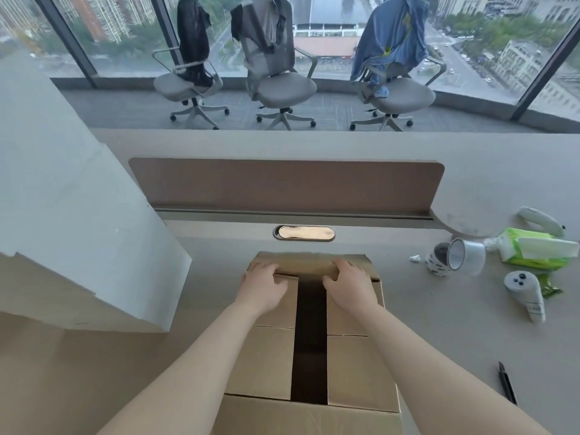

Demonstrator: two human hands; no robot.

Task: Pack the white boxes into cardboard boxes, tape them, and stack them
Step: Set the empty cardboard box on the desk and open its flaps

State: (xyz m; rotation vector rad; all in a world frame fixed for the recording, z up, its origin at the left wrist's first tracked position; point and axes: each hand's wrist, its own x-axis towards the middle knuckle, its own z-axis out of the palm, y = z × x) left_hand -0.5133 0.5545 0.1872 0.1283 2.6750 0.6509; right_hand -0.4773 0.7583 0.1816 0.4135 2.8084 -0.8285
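Head view, as I monitor it remotely. A cardboard box (273, 356) stands on the counter (455, 309) at near centre, directly before the person. Its two side flaps are folded inward with a dark gap between them, and the far flap is turned down across their far ends. The left hand (263, 287) and the right hand (350, 285) lie palm-down on that far end, one on either side of the gap, fingers spread and lightly bent, pressing the cardboard and gripping nothing. I cannot tell what the box contains. To the right on the counter lie a clear tape roll (467, 257) touching a patterned roll (437, 260), a green tissue pack (533, 248), a near controller (524, 295), a far controller (539, 221) and a black pen-like tool (507, 387). A large pale block (78, 215) rises at the left. Beyond a brown divider (282, 186) stand office chairs (282, 86) draped with clothes.
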